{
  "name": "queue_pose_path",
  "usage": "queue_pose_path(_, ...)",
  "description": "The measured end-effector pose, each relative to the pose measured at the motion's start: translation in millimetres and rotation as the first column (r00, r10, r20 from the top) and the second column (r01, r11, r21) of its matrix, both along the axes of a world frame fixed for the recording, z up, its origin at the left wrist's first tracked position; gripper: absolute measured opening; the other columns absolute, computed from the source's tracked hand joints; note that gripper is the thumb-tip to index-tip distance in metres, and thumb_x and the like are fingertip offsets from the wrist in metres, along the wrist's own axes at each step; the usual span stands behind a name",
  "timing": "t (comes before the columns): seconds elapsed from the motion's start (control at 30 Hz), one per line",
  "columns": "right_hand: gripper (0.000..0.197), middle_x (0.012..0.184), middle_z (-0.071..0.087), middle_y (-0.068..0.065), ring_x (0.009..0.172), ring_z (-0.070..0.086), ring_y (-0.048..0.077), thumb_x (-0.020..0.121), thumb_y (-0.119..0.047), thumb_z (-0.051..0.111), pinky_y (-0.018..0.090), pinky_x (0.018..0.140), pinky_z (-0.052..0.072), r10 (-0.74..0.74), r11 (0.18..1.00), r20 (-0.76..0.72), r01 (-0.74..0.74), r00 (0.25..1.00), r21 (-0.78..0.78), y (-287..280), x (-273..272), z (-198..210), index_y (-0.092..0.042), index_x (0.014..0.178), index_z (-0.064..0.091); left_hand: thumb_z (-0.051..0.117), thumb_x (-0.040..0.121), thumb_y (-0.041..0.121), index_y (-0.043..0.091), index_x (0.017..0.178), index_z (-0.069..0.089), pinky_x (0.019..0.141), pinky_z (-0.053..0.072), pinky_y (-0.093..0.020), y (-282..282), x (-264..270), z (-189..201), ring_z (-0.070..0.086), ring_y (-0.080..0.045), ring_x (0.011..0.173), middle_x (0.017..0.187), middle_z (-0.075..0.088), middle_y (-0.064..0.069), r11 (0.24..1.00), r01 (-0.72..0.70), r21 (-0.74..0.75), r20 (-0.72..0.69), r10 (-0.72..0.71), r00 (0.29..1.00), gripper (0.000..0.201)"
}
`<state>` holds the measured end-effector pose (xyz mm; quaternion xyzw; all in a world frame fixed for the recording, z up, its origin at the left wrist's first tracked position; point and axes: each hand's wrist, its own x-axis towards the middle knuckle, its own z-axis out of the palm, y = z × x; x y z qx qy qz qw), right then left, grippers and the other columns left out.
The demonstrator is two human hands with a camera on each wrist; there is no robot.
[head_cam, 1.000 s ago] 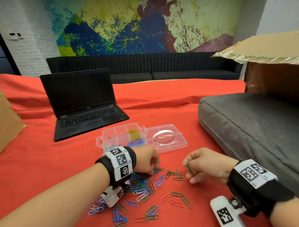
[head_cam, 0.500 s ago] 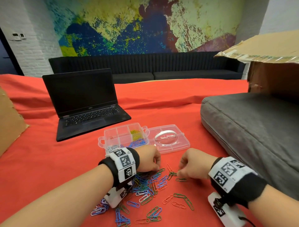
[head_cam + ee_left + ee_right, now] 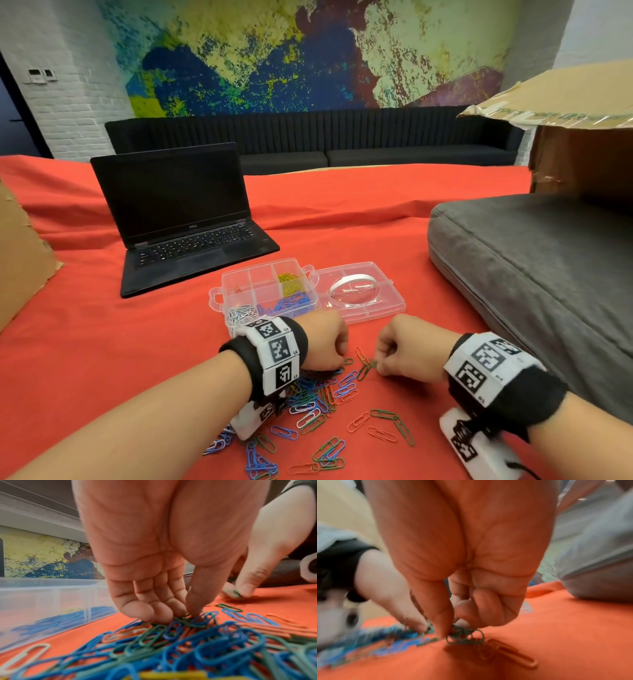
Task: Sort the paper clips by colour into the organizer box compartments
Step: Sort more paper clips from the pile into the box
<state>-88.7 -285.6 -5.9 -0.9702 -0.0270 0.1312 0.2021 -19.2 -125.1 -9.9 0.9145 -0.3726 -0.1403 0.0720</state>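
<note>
Loose paper clips [image 3: 318, 401] in blue, green, red and white lie heaped on the red cloth. At the heap's far edge my left hand [image 3: 183, 615] pinches a green clip [image 3: 192, 622] between thumb and fingertips. Just to its right, my right hand [image 3: 452, 630] is curled down on the cloth and pinches a small bunch of green clips [image 3: 465, 635]. An orange clip [image 3: 510, 651] lies beside them. The clear organizer box [image 3: 224, 279] stands open behind the hands, with yellow clips [image 3: 289, 279], blue clips [image 3: 291, 303] and white clips [image 3: 241, 313] in separate compartments.
The box's lid [image 3: 359, 294] lies flat to its right. An open black laptop [image 3: 185, 222] stands at the back left. A grey cushion [image 3: 534, 267] and a cardboard box [image 3: 582, 144] fill the right side, and cardboard [image 3: 20, 260] borders the left.
My right hand, which held a green clip up off the cloth, has come down and leftward to the clips beside the heap. The left hand has stayed at the heap.
</note>
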Motion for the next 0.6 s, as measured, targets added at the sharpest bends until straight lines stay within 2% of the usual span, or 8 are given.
queue_pose_path(0.07,0.012,0.059,0.058,-0.003,0.046,0.049,0.005,0.082,-0.013,0.064,0.017,0.047,0.039,-0.099,0.949,-0.074,0.117,0.992,0.294,-3.9,-4.1,0.6,-0.017,0.071,0.065,0.068,0.084,0.023,0.011,0.094,0.069,0.067,0.043,-0.022,-0.2,0.3,-0.3,0.053,-0.012,0.072,0.079,0.059,0.003,1.0,-0.009,-0.005,-0.011,0.009,1.0,0.016)
queue_pose_path(0.13,0.02,0.056,0.054,0.005,0.041,0.045,0.009,0.085,-0.003,0.058,0.019,0.04,0.033,-0.182,0.746,-0.214,0.277,0.96,0.606,-5.4,-8.9,0.1,-0.012,0.066,0.058,0.067,0.085,0.022,0.01,0.09,0.07,0.065,0.042,-0.022,-0.8,0.6,0.1,0.053,-0.012,0.07,0.076,0.06,0.002,1.0,0.007,0.019,-0.008,-0.007,1.0,0.014)
queue_pose_path(0.2,0.021,0.058,0.052,0.008,0.042,0.042,0.01,0.085,0.003,0.055,0.018,0.038,0.029,-0.225,0.518,-0.338,0.406,0.914,0.753,-5.8,-11.7,-0.4,-0.009,0.068,0.054,0.063,0.085,0.018,0.008,0.087,0.07,0.065,0.042,-0.022,-2.1,1.1,0.7,0.053,-0.014,0.07,0.074,0.06,0.0,0.999,0.019,0.044,-0.002,-0.019,1.0,0.012)
queue_pose_path(0.23,0.019,0.06,0.053,0.009,0.043,0.042,0.01,0.085,0.003,0.055,0.017,0.038,0.03,-0.244,0.461,-0.373,0.446,0.895,0.767,-6.7,-12.1,-1.0,-0.009,0.071,0.054,0.062,0.085,0.017,0.009,0.085,0.07,0.065,0.044,-0.023,-3.0,0.7,0.4,0.053,-0.014,0.07,0.073,0.059,0.0,0.998,0.021,0.055,-0.001,-0.021,1.0,0.011)
queue_pose_path(0.37,0.01,0.072,0.066,0.011,0.046,0.044,0.011,0.088,-0.004,0.054,0.019,0.04,0.036,-0.316,0.358,-0.461,0.554,0.829,0.751,-9.3,-11.2,-2.7,-0.008,0.079,0.056,0.061,0.08,0.014,0.016,0.073,0.063,0.066,0.05,-0.028,-5.7,-2.5,-3.7,0.055,-0.018,0.07,0.064,0.055,0.002,0.995,0.016,0.102,0.022,-0.019,1.0,0.007)
queue_pose_path(0.43,0.009,0.074,0.067,0.011,0.046,0.046,0.012,0.089,-0.008,0.052,0.019,0.041,0.038,-0.321,0.287,-0.513,0.598,0.796,0.748,-9.7,-10.8,-3.3,-0.009,0.08,0.054,0.059,0.08,0.012,0.015,0.073,0.062,0.067,0.051,-0.029,-5.8,-3.0,-5.0,0.056,-0.02,0.07,0.063,0.054,0.001,0.995,0.014,0.101,0.029,-0.017,0.999,0.008)
queue_pose_path(0.53,0.012,0.069,0.064,0.012,0.045,0.048,0.016,0.083,-0.011,0.046,0.02,0.042,0.041,-0.281,0.181,-0.58,0.636,0.765,0.75,-11.5,-8.8,-0.4,-0.01,0.073,0.051,0.061,0.083,0.012,0.01,0.088,0.068,0.068,0.048,-0.025,-3.0,-1.0,-3.4,0.054,-0.016,0.074,0.081,0.063,-0.005,0.999,0.001,0.033,0.008,-0.001,1.0,0.009)
queue_pose_path(0.6,0.01,0.065,0.059,0.013,0.044,0.046,0.019,0.071,-0.014,0.041,0.019,0.04,0.041,-0.21,0.114,-0.616,0.644,0.76,0.756,-12.6,-8.0,4.7,-0.01,0.063,0.046,0.067,0.082,0.018,0.01,0.094,0.068,0.068,0.044,-0.023,-1.9,0.9,-2.9,0.054,-0.014,0.074,0.091,0.069,-0.007,1.0,-0.007,-0.007,0.008,0.007,1.0,0.015)
